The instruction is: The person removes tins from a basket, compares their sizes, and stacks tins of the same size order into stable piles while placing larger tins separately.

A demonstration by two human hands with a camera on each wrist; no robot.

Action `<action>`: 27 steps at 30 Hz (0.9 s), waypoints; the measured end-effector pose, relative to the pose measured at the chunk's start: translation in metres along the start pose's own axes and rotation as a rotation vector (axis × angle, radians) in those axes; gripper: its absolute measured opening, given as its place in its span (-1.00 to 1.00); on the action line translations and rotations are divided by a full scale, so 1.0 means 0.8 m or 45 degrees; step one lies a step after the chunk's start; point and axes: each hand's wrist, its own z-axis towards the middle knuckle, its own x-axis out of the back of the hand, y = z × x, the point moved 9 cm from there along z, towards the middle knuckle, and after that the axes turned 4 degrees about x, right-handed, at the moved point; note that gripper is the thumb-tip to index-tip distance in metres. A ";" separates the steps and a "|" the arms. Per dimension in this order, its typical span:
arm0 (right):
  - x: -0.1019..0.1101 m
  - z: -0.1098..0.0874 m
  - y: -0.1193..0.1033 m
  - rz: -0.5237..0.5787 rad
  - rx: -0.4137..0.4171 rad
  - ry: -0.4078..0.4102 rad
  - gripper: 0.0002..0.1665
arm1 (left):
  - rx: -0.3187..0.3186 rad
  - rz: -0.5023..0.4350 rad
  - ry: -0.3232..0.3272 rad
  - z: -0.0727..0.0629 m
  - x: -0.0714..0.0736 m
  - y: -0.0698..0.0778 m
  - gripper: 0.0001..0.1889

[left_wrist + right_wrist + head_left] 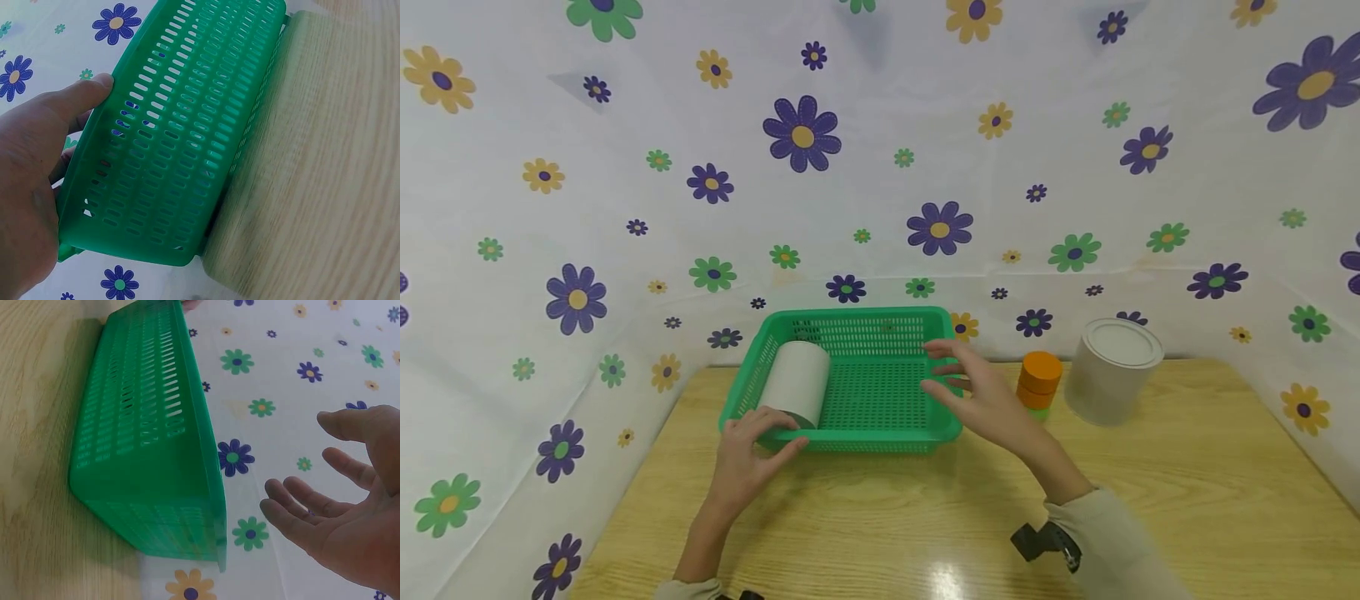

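A green plastic basket [880, 437] with slotted walls stands on the wooden table. My left hand [747, 457] grips its rim at the near left corner. In the left wrist view the thumb [94, 90] lies along the rim, and the other fingers pass behind the wall. A white cylinder [797, 379] lies on its side in the basket's left part, its near end partly hidden by the left hand. Over the basket's right rim, my right hand [973, 392] holds nothing, its fingers spread; the right wrist view shows the palm apart from the basket [147, 469].
Right of the basket, an orange container [1040, 377] with a light green base stands on the wooden table [925, 517]. Next to it is a white lidded can [1108, 379]. A white cloth with flowers [865, 192] hangs behind and along both sides.
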 end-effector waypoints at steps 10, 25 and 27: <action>-0.034 0.031 -0.002 -0.077 0.033 -0.102 -0.32 | -0.018 -0.001 -0.001 0.001 0.001 0.004 -0.75; -0.077 0.069 -0.008 -0.156 0.030 -0.229 -0.27 | -0.010 -0.010 -0.010 0.001 0.000 0.003 -0.77; -0.082 0.074 -0.007 -0.145 0.005 -0.241 -0.26 | -0.007 -0.009 -0.014 0.001 -0.001 0.003 -0.77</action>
